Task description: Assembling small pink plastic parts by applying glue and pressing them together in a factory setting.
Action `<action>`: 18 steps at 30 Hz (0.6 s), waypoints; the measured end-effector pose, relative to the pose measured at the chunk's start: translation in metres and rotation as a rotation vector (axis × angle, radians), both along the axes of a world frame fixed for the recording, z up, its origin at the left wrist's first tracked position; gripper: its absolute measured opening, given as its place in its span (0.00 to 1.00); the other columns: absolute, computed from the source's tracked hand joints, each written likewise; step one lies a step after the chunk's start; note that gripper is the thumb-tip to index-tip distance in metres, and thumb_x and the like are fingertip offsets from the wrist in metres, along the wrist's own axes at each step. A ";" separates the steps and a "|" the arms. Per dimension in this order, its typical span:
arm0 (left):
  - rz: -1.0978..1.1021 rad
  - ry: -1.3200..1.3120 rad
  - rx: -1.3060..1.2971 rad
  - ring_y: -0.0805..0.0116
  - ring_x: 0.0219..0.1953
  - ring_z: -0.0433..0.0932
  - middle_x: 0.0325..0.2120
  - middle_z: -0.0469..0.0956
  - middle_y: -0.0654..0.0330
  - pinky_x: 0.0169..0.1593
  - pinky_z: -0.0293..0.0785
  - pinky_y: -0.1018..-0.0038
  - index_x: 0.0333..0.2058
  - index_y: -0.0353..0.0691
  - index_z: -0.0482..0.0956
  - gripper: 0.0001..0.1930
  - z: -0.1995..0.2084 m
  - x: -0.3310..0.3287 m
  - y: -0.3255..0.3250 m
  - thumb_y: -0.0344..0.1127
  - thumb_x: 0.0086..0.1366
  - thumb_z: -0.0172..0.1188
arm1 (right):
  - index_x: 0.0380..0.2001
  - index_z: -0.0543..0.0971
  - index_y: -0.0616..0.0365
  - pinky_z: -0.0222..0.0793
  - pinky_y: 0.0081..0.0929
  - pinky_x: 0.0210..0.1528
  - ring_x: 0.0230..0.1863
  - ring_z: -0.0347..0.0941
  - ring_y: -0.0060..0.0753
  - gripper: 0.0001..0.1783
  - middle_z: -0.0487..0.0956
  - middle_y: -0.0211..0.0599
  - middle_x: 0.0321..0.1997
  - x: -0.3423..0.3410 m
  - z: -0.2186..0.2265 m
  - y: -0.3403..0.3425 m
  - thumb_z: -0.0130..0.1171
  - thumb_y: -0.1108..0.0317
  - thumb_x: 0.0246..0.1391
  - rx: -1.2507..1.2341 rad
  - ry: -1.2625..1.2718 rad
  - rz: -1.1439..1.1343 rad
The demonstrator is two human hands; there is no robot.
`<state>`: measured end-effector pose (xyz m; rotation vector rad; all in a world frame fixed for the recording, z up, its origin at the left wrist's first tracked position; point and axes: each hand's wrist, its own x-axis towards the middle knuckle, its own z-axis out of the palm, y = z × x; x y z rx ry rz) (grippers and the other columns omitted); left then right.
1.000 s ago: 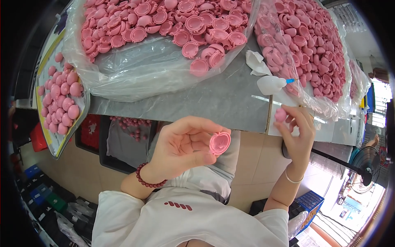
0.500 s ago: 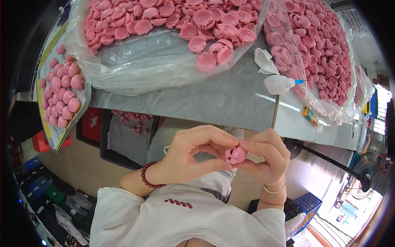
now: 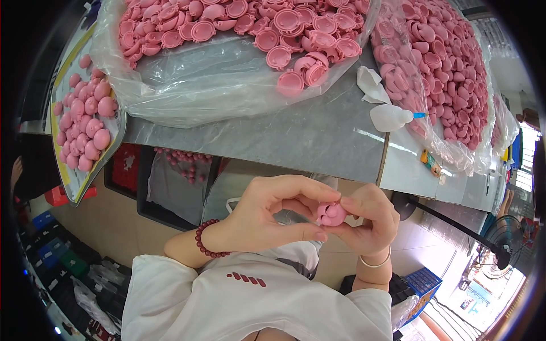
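Note:
A small pink plastic ball piece (image 3: 330,215), with openings on its left side, is between my two hands in front of my chest. My right hand (image 3: 368,220) pinches it from the right between thumb and fingers. From the left, the thumb and forefinger of my left hand (image 3: 278,213) close round it, the forefinger at its top and the thumb below. My fingers cover part of its edges. Beyond my hands, on the grey table (image 3: 273,133), a clear plastic bag (image 3: 176,102) holds many pink half shells (image 3: 287,21).
At right lie another bag of pink shells (image 3: 449,68), a white squeeze bottle (image 3: 391,117), crumpled white paper (image 3: 372,85) and a small yellow-green item (image 3: 430,163). Pink balls (image 3: 85,125) fill a tray (image 3: 116,136) at left. Below the table stands a dark bin (image 3: 151,216).
The pink piece has shifted slightly right and turned a little in my fingers. My left thumb and forefinger moved a bit right with it, and the view tilted slightly.

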<state>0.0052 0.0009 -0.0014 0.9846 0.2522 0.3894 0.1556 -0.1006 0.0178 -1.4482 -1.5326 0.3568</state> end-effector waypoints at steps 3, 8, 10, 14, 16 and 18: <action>0.001 0.011 0.016 0.66 0.43 0.72 0.42 0.70 0.49 0.45 0.71 0.74 0.40 0.32 0.70 0.23 0.003 0.000 0.000 0.21 0.42 0.64 | 0.27 0.71 0.60 0.54 0.13 0.17 0.17 0.62 0.20 0.23 0.69 0.29 0.19 -0.003 -0.002 -0.001 0.72 0.67 0.24 -0.025 0.039 -0.025; -0.013 -0.011 0.069 0.66 0.44 0.71 0.42 0.70 0.49 0.47 0.69 0.74 0.43 0.30 0.68 0.26 -0.004 0.003 0.001 0.22 0.41 0.66 | 0.27 0.68 0.56 0.58 0.15 0.17 0.18 0.65 0.24 0.24 0.69 0.29 0.18 -0.013 0.001 0.002 0.71 0.68 0.25 0.086 -0.260 -0.113; 0.002 0.002 0.070 0.66 0.45 0.71 0.42 0.70 0.49 0.47 0.68 0.73 0.44 0.29 0.66 0.27 -0.007 0.004 -0.001 0.22 0.42 0.66 | 0.27 0.68 0.56 0.58 0.16 0.18 0.18 0.65 0.25 0.23 0.70 0.30 0.18 -0.014 -0.003 -0.002 0.71 0.68 0.27 0.109 -0.284 -0.105; 0.048 -0.007 -0.034 0.66 0.45 0.71 0.41 0.71 0.49 0.47 0.68 0.73 0.43 0.29 0.67 0.27 -0.004 0.006 -0.003 0.22 0.41 0.66 | 0.27 0.67 0.57 0.58 0.16 0.19 0.18 0.65 0.27 0.18 0.70 0.31 0.18 -0.013 -0.004 -0.004 0.66 0.71 0.34 0.152 -0.268 -0.081; 0.099 -0.009 -0.030 0.66 0.42 0.72 0.38 0.73 0.50 0.47 0.69 0.73 0.41 0.29 0.70 0.24 -0.003 0.005 -0.003 0.22 0.41 0.66 | 0.27 0.67 0.58 0.58 0.16 0.19 0.19 0.64 0.27 0.16 0.70 0.33 0.20 -0.005 0.001 -0.007 0.64 0.73 0.35 0.161 -0.265 -0.070; 0.116 -0.046 0.023 0.66 0.40 0.73 0.36 0.73 0.51 0.46 0.69 0.72 0.39 0.29 0.71 0.23 -0.008 0.003 -0.002 0.22 0.40 0.67 | 0.28 0.66 0.59 0.58 0.16 0.20 0.20 0.63 0.27 0.15 0.70 0.35 0.21 0.008 0.003 -0.011 0.61 0.74 0.37 0.171 -0.262 -0.057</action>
